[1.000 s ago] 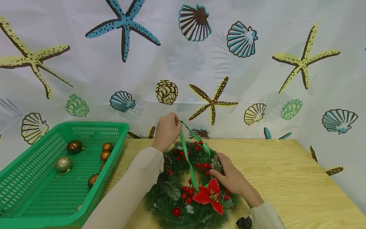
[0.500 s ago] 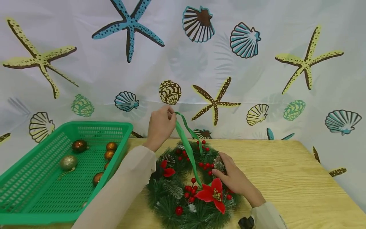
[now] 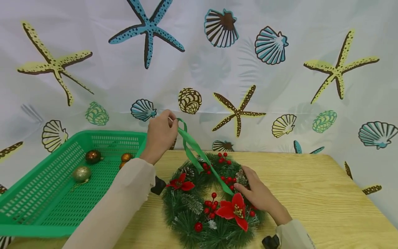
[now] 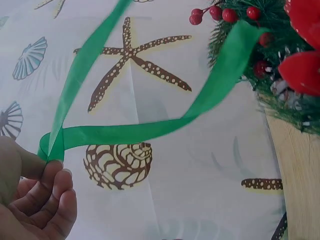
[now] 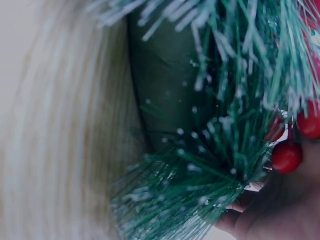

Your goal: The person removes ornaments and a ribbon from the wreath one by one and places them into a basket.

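Note:
My left hand (image 3: 161, 135) pinches a green ribbon (image 3: 196, 148) between thumb and fingertips, raised above and to the left of a Christmas wreath (image 3: 186, 221). In the left wrist view the ribbon (image 4: 100, 134) folds at the fingertips, and two strands lead away from them. The wreath lies on the wooden table, with pine needles, red berries (image 3: 211, 209), a pine cone and red poinsettias (image 3: 231, 211). My right hand (image 3: 258, 193) grips the wreath's right side, thumb on top. The right wrist view shows needles (image 5: 200, 185) close up, partly hiding that hand (image 5: 280, 210).
A green plastic basket (image 3: 28, 231) stands at the left, holding a gold bauble (image 3: 82, 174), a dark brown bauble (image 3: 93, 156) and copper ones partly behind my left arm. Wooden tabletop (image 3: 317, 197) extends to the right. A printed curtain (image 3: 199, 69) hangs behind the table.
My left hand has moved left and slightly up, drawing the ribbon out at a slant over the wreath. The right hand keeps its hold on the wreath. The head view has shifted a little left.

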### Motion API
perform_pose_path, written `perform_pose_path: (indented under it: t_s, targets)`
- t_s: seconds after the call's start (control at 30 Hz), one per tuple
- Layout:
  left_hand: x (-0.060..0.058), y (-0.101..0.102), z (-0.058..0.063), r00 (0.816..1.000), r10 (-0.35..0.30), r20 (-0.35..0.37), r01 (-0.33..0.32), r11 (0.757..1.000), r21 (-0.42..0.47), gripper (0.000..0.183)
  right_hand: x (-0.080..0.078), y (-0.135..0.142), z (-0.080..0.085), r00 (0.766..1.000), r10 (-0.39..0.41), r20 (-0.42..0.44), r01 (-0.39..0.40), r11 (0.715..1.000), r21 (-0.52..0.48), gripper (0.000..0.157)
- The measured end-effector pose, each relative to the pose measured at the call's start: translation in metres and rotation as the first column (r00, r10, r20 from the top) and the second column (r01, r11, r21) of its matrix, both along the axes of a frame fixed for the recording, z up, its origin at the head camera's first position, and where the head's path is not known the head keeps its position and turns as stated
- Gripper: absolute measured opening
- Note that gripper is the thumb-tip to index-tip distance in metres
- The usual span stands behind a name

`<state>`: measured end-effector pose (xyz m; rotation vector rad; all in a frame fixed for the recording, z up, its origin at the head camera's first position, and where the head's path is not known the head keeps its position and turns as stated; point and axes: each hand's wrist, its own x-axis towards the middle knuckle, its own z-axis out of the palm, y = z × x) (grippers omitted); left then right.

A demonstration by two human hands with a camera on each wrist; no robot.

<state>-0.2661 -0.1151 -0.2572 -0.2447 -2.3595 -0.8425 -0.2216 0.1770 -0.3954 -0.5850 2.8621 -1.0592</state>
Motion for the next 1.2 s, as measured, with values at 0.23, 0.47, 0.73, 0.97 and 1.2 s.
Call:
perform_pose_path:
  t_s: [0.23,0.47,0.73,0.97,1.2]
  targets:
    - [0.004,-0.016,0.005,0.999,0.032,-0.02,-0.032,0.999,-0.013,0.013,0.0,0.001,-0.001,0.999,-0.008,-0.034,0.008,1.0,0.02,0.074]
    - [0.008,-0.024,0.013,0.998,0.054,-0.014,-0.054,0.999,-0.008,0.015,0.001,0.0,0.002,1.0,0.001,-0.026,-0.001,1.0,0.011,0.073]
    - [0.014,-0.035,0.022,0.997,0.058,-0.056,-0.059,0.998,-0.021,0.014,0.0,0.0,0.001,1.0,0.007,-0.016,-0.007,1.0,0.004,0.074]
    - [0.021,-0.044,0.029,0.995,0.078,-0.069,-0.08,0.997,-0.021,0.015,0.0,-0.001,0.001,1.0,0.008,-0.012,-0.008,1.0,0.002,0.073]
    - [0.031,-0.055,0.04,0.993,0.096,-0.064,-0.097,0.995,-0.014,0.015,0.001,-0.003,0.002,1.0,0.012,-0.004,-0.012,1.0,0.0,0.072]
